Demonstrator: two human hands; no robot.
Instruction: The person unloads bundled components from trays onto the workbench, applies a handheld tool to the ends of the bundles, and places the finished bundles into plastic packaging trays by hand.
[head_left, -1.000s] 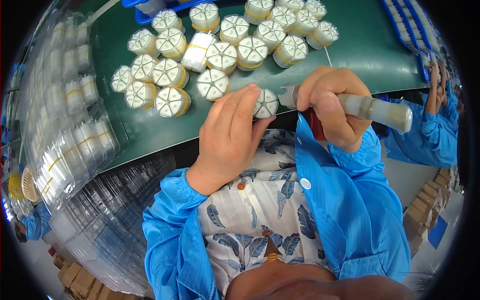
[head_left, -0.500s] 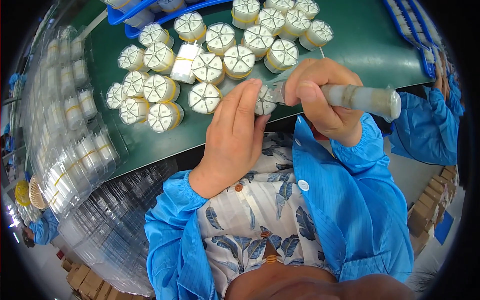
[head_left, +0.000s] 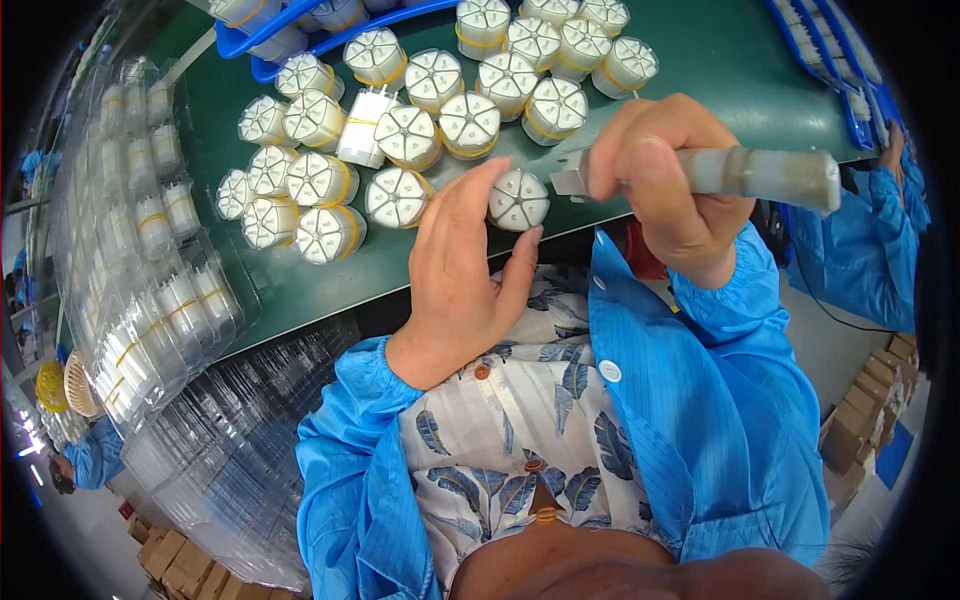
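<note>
A round bundle of white wedge-shaped pieces (head_left: 518, 200) stands upright near the table's front edge. My left hand (head_left: 462, 265) curves around its near left side, fingers at the left and thumb at the lower right. In my right hand (head_left: 665, 175) is a scraper-like tool (head_left: 760, 178) with a thick, pale, tape-wrapped handle. Its short flat metal blade (head_left: 568, 178) sticks out to the left, just apart from the bundle. Close beyond my left hand are similar bundles (head_left: 398, 197) with yellow bands, white wedge-patterned tops facing up. One bundle (head_left: 368, 127) lies on its side among them.
Blue trays stand at the back left (head_left: 330, 38) and far right (head_left: 825, 55) of the green table (head_left: 700, 75). Clear plastic trays of banded white pieces (head_left: 160, 240) are piled at the left. At the right, another person's blue sleeve (head_left: 850, 240) shows. Cardboard boxes (head_left: 870, 400) sit beyond.
My right hand has moved right, drawing the blade away from the bundle. My left thumb and fingers have spread a little, showing more of the bundle's top.
</note>
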